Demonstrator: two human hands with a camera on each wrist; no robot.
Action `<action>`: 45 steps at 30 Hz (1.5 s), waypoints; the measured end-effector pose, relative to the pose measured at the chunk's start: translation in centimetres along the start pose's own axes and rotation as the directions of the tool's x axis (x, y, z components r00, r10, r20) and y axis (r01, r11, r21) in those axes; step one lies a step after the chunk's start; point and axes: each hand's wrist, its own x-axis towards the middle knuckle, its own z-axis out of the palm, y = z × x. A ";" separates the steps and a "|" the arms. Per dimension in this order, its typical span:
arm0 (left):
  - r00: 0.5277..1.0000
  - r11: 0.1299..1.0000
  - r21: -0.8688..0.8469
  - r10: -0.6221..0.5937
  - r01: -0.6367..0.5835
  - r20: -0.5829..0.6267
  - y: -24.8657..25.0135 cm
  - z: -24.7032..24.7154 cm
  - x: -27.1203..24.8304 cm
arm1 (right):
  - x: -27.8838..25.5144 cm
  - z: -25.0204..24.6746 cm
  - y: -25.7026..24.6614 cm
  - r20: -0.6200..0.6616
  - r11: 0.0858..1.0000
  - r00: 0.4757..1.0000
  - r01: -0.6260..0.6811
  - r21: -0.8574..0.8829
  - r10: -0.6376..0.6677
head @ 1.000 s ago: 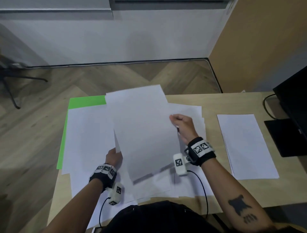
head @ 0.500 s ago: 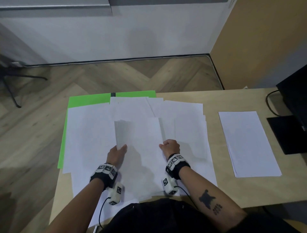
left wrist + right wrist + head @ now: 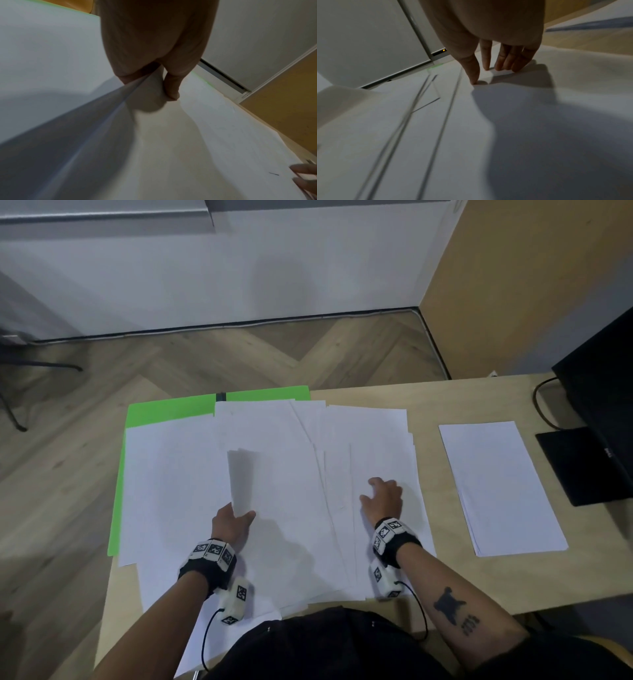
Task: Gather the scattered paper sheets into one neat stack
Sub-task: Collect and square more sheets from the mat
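Observation:
Several white sheets (image 3: pixel 181 474) lie overlapping across the desk (image 3: pixel 433 577), partly over a green folder (image 3: pixel 164 409). My left hand (image 3: pixel 245 513) pinches the near end of a few gathered sheets (image 3: pixel 241 477), which stand tilted on edge above the spread. The left wrist view shows the thumb and fingers of my left hand (image 3: pixel 159 83) squeezing those gathered sheets (image 3: pixel 85 128). My right hand (image 3: pixel 380 491) rests fingertips-down on the loose sheets at the right of the spread. In the right wrist view its fingers (image 3: pixel 505 63) are nearly straight and touch the paper (image 3: pixel 436 135), holding nothing.
A separate flat stack of white paper (image 3: pixel 496 484) lies on the desk to the right. Beyond it stand a black monitor (image 3: pixel 603 392), its base (image 3: pixel 575 463) and a cable (image 3: pixel 539 405). The desk's far edge drops to wooden floor (image 3: pixel 239 354).
My right hand has let go of the gathered sheets and moved right onto the loose ones. The left hand has lowered the sheets and now holds them alone, turned on edge.

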 end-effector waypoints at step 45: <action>0.994 0.996 -0.084 -0.032 0.023 -0.104 -0.2 -1.4 -0.8 | -1.0 -4.2 -5.0 0.012 0.814 0.999 0.034 0.580 -0.050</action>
